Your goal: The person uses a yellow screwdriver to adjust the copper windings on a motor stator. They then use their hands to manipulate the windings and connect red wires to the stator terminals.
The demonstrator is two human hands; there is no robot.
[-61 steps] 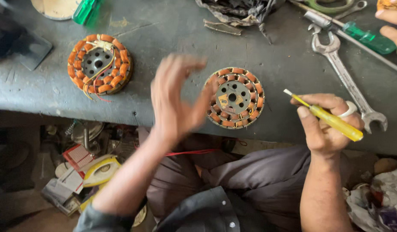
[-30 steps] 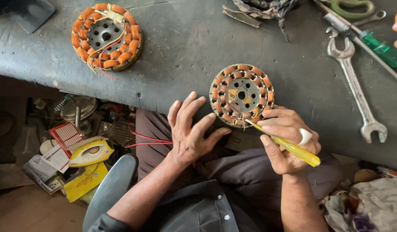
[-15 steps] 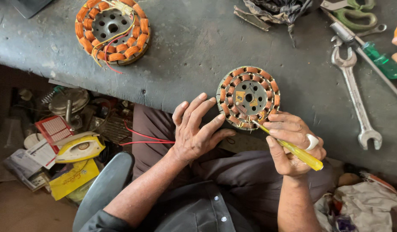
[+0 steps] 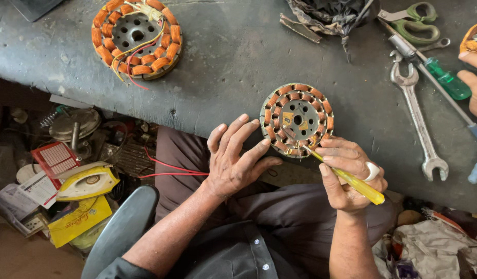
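A round fan stator (image 4: 297, 119) with copper coils around its rim lies near the front edge of the dark workbench (image 4: 233, 62). My right hand (image 4: 349, 170) grips a yellow-handled screwdriver (image 4: 347, 178); its tip rests against the stator's near rim. My left hand (image 4: 233, 160) is spread, fingers apart, holding nothing, fingertips reaching toward the stator's left side. A ring sits on my right hand.
A second stator (image 4: 136, 37) with orange coils and loose wires lies at the back left. A wrench (image 4: 417, 116), green-handled screwdriver (image 4: 445, 80) and scissors (image 4: 411, 18) lie at right. Another person's hand (image 4: 475, 77) shows at the right edge. Clutter, including an iron (image 4: 86, 181), sits under the bench.
My left hand came down from raised in the air to beside the stator. My right hand brought the screwdriver tip in against the stator's rim.
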